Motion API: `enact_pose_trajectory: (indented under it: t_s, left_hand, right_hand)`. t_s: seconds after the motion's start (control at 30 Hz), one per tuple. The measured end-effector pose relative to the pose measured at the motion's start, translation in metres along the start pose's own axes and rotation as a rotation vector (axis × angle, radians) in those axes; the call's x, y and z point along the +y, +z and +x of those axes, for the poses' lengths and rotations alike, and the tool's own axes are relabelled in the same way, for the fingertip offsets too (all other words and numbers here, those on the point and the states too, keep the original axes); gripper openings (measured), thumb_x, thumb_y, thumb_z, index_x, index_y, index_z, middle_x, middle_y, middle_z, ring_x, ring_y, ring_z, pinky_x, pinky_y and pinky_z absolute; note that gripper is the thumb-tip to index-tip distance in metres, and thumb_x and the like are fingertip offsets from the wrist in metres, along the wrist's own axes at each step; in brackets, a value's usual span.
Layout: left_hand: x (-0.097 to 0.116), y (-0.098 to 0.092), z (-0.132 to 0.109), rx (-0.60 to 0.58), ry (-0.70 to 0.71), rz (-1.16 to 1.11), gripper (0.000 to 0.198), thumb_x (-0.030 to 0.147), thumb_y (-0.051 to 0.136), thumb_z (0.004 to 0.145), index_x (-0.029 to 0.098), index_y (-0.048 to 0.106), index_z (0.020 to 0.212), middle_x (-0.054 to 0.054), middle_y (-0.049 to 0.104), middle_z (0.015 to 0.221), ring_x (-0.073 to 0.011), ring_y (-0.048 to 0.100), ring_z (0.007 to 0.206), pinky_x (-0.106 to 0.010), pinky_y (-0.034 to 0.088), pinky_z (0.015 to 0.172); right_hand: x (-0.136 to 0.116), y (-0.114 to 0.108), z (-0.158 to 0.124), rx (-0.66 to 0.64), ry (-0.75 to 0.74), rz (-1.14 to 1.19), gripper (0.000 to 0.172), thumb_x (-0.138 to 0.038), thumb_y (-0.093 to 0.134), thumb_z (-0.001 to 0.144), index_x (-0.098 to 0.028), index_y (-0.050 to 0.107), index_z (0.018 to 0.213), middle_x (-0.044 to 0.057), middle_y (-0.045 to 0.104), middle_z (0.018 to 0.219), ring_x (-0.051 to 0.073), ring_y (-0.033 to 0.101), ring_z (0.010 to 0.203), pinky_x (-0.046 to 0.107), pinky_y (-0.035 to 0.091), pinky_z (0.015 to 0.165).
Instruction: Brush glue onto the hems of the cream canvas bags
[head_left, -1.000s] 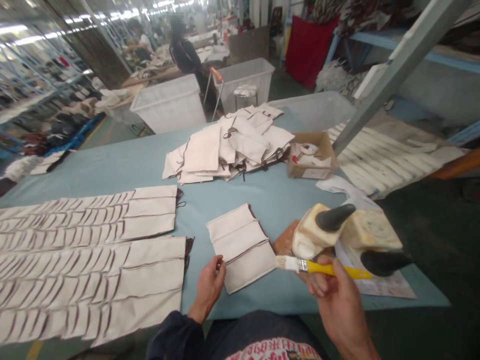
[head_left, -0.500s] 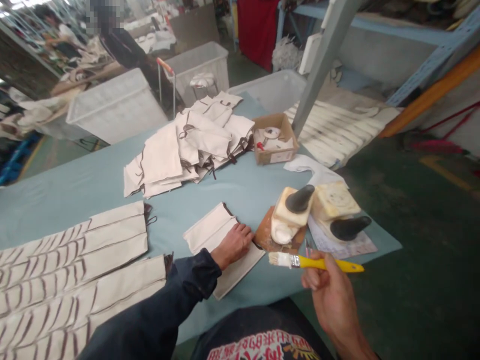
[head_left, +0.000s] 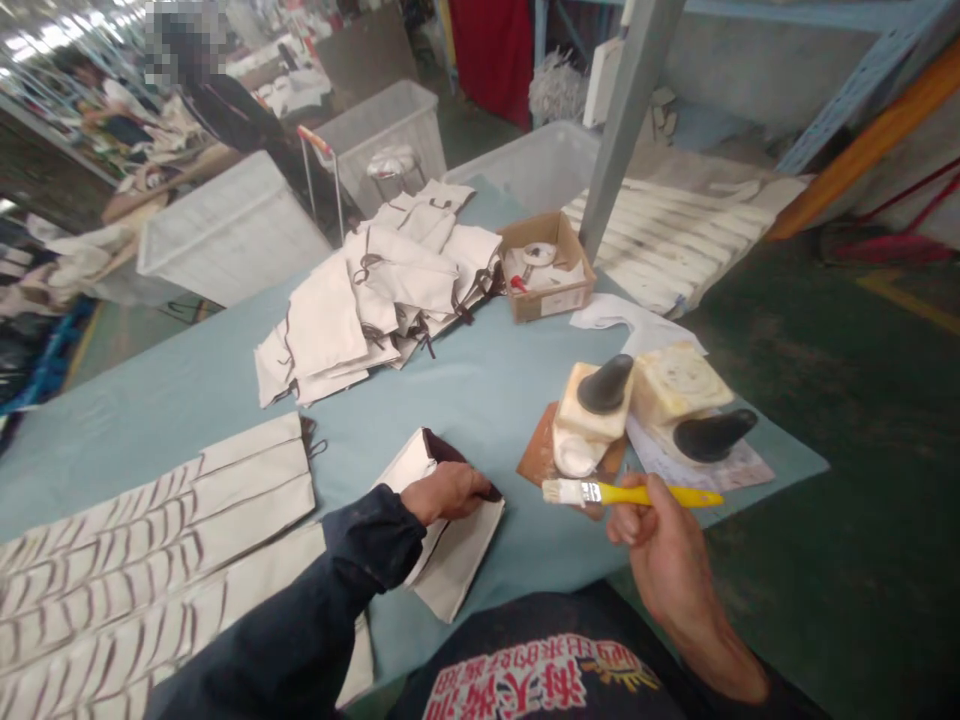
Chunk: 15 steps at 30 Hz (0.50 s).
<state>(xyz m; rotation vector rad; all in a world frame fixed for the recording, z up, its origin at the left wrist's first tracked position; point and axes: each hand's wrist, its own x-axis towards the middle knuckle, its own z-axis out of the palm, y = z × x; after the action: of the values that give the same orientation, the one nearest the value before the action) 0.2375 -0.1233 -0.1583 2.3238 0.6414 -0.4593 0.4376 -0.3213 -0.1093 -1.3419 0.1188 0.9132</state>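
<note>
My left hand [head_left: 450, 492] grips the dark-lined upper edge of a cream fabric piece [head_left: 457, 565], whose top stands partly open and shows a brown inside. My right hand [head_left: 664, 545] is closed round the yellow handle of a paintbrush [head_left: 634, 495]; its bristles point left and carry white paste. Just beyond the brush, a glue container [head_left: 596, 415] with a black nozzle rests on a brown board [head_left: 534, 458]. A second yellowish container [head_left: 679, 390] with a black nozzle is to its right.
Overlapping rows of cream pieces [head_left: 247, 460] lie at the left of the blue-green table [head_left: 480, 375]. A heaped pile [head_left: 405, 265] is at the back, beside a cardboard box [head_left: 551, 300]. A metal post [head_left: 630, 130] rises behind the box. Another person [head_left: 240, 110] stands near white bins [head_left: 232, 225].
My left hand has shifted left and lifted the fabric piece's edge, opening its top to show the brown inside. The paintbrush stays in my right hand, slightly higher in view.
</note>
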Motion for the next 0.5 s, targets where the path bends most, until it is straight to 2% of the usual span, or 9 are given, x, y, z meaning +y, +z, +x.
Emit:
enact_pose_trajectory:
  t_s: [0.07, 0.1, 0.23, 0.3, 0.4, 0.5]
  left_hand:
    - [-0.004, -0.018, -0.019, -0.037, 0.037, -0.027, 0.025, 0.019, 0.063, 0.086, 0.026, 0.074, 0.107, -0.003, 0.079, 0.106, -0.0220, 0.072, 0.097, -0.029, 0.053, 0.091]
    - [-0.005, -0.027, -0.029, -0.018, 0.034, -0.049, 0.025, 0.019, 0.059, 0.088, 0.024, 0.073, 0.109, -0.004, 0.078, 0.111, -0.0217, 0.071, 0.100, -0.029, 0.052, 0.093]
    - [0.003, -0.051, -0.081, 0.144, -0.012, -0.163, 0.022, 0.026, 0.045, 0.101, 0.019, 0.064, 0.109, -0.009, 0.071, 0.114, -0.0210, 0.064, 0.104, -0.031, 0.051, 0.095]
    - [0.014, -0.051, -0.109, 0.274, -0.078, -0.314, 0.024, 0.034, 0.043, 0.104, 0.019, 0.063, 0.107, -0.006, 0.068, 0.106, -0.0198, 0.061, 0.096, -0.030, 0.051, 0.090]
    - [0.034, -0.038, -0.146, 0.478, -0.217, -0.532, 0.031, 0.045, 0.048, 0.103, 0.019, 0.065, 0.104, -0.005, 0.066, 0.100, -0.0201, 0.058, 0.093, -0.030, 0.050, 0.086]
    - [0.053, -0.020, -0.170, 0.569, -0.273, -0.797, 0.036, 0.048, 0.055, 0.099, 0.017, 0.069, 0.112, -0.006, 0.068, 0.100, -0.0216, 0.059, 0.095, -0.031, 0.050, 0.087]
  right_hand:
    - [0.001, 0.009, 0.000, -0.039, 0.006, -0.020, 0.054, -0.072, 0.077, 0.072, -0.021, 0.062, 0.082, -0.010, 0.041, 0.045, 0.010, 0.038, 0.043, 0.023, 0.039, 0.045]
    - [0.001, 0.014, -0.001, -0.059, 0.007, -0.027, 0.054, -0.072, 0.077, 0.072, -0.021, 0.062, 0.081, -0.010, 0.041, 0.045, 0.010, 0.039, 0.043, 0.023, 0.040, 0.045]
    - [-0.002, 0.029, -0.006, -0.142, 0.009, -0.015, 0.051, -0.069, 0.080, 0.070, -0.022, 0.063, 0.079, -0.010, 0.038, 0.044, 0.009, 0.037, 0.042, 0.022, 0.041, 0.045]
    - [-0.005, 0.034, -0.009, -0.182, -0.001, -0.004, 0.047, -0.065, 0.081, 0.071, -0.022, 0.063, 0.078, -0.010, 0.038, 0.044, 0.009, 0.037, 0.042, 0.021, 0.042, 0.045]
    - [-0.008, 0.040, -0.017, -0.228, -0.025, -0.004, 0.043, -0.060, 0.082, 0.072, -0.023, 0.063, 0.078, -0.009, 0.040, 0.045, 0.009, 0.039, 0.043, 0.021, 0.043, 0.045]
    - [-0.011, 0.047, -0.029, -0.263, -0.020, -0.013, 0.045, -0.063, 0.082, 0.071, -0.023, 0.063, 0.077, -0.008, 0.041, 0.044, 0.010, 0.040, 0.042, 0.021, 0.044, 0.045]
